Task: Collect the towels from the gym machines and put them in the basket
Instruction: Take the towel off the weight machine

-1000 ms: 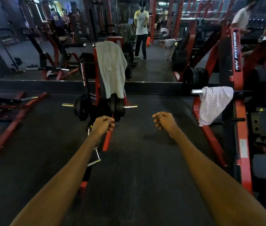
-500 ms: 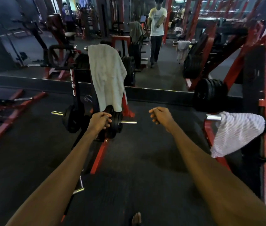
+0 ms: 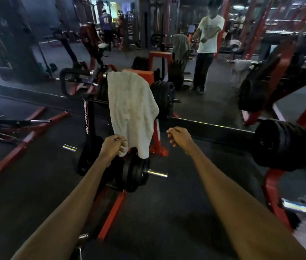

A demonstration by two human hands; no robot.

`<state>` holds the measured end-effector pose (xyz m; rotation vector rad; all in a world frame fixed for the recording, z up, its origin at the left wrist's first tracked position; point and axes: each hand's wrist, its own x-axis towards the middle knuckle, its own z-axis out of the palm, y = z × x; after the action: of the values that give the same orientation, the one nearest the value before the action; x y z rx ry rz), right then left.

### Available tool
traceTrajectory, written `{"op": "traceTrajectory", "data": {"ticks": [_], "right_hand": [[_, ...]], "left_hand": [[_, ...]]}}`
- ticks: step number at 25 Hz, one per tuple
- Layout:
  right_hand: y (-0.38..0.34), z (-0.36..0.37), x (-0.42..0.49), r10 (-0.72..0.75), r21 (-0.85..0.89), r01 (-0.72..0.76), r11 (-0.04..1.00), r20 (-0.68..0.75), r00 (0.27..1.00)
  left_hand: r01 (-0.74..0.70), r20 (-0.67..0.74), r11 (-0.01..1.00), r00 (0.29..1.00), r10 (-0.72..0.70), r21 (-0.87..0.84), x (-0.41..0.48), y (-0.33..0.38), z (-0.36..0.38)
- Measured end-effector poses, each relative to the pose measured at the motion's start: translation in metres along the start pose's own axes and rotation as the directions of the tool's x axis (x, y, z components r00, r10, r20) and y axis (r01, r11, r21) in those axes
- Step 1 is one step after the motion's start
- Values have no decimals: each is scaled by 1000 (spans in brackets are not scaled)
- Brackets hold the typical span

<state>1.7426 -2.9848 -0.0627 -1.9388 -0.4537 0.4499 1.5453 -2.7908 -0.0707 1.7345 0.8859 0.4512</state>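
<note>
Black plates (image 3: 135,173) sit on a chrome peg (image 3: 156,173) low on a red-and-black frame (image 3: 88,117), more plates (image 3: 279,145) hang at the right edge, and beyond the dark floor (image 3: 167,212) a wall mirror (image 3: 214,102) shows a person (image 3: 207,51) standing.

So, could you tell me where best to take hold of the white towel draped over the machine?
Probably its lower hanging edge, from the front: the towel hangs loose off the red frame, and the left hand already meets that corner. Lift up and off.
</note>
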Motion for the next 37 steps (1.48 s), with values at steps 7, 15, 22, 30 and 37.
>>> {"op": "traceTrajectory", "data": {"ticks": [7, 15, 22, 30, 37], "right_hand": [[-41, 51, 191, -58, -138, 85, 987, 192, 980], [-101, 111, 314, -59, -295, 101, 950, 149, 987], [-102, 129, 330, -152, -132, 153, 979, 16, 988], [-94, 93, 309, -404, -309, 382, 871, -11, 914], [-129, 47, 284, -158, 312, 220, 924, -213, 964]], "left_hand": [[114, -216, 994, 970, -111, 1, 114, -3, -9], [179, -329, 984, 930, -165, 12, 168, 9, -18], [162, -352, 986, 927, -134, 51, 195, 9, -27], [86, -210, 993, 975, -67, 82, 217, 22, -6], [-2, -131, 996, 991, 15, 93, 218, 48, 13]]}}
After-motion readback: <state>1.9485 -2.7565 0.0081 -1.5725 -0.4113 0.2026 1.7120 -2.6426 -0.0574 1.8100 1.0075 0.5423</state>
